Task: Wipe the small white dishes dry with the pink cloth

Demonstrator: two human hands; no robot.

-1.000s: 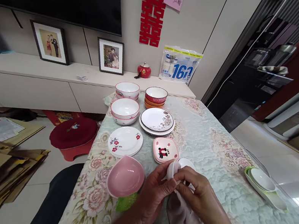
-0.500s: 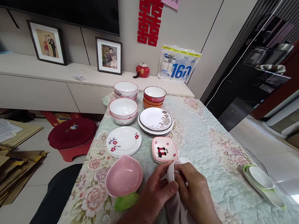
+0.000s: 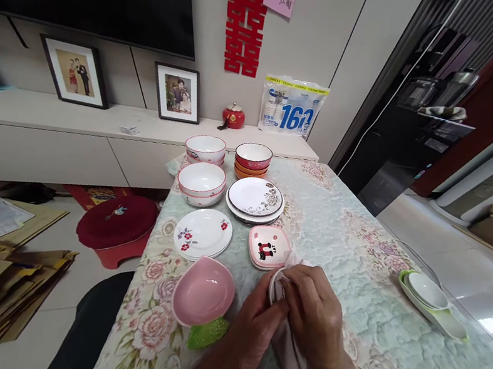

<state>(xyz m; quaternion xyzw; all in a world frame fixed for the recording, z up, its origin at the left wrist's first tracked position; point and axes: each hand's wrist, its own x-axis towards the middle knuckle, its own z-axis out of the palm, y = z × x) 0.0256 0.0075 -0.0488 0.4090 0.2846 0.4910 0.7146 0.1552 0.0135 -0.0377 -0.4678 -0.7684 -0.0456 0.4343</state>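
White, hard-looking dish (image 3: pixel 273 286), prob. ceramic, is btwn our two hands, low over the table (image 3: pixel 325 224), tipped up on edge. Its visible rim runs roughly up & away from us; can't tell the true long axis, b/c fingers & cloth (image 3: pixel 290 354) hide most of it. L hand (image 3: pixel 254 326) is nearer the rim: thumb & fingers curled tight round its L side. R hand (image 3: pixel 315 308) is mostly closed, bunching the cloth against the dish's R side, w/ the loose end hanging below.

Containers: pink bowl (image 3: pixel 203 291) sits L of our L hand, green leaf piece (image 3: pixel 208 333) touching its near edge. Square cat dish (image 3: pixel 268 245) is just beyond our fingers. Red-rimmed bowls (image 3: pixel 201 183) are nested in two stacks; red bowl (image 3: pixel 253 159) sits atop orange bowls (image 3: pixel 250 173). Far R, green-edged tray (image 3: pixel 453 327) holds a white bowl (image 3: pixel 428 289).
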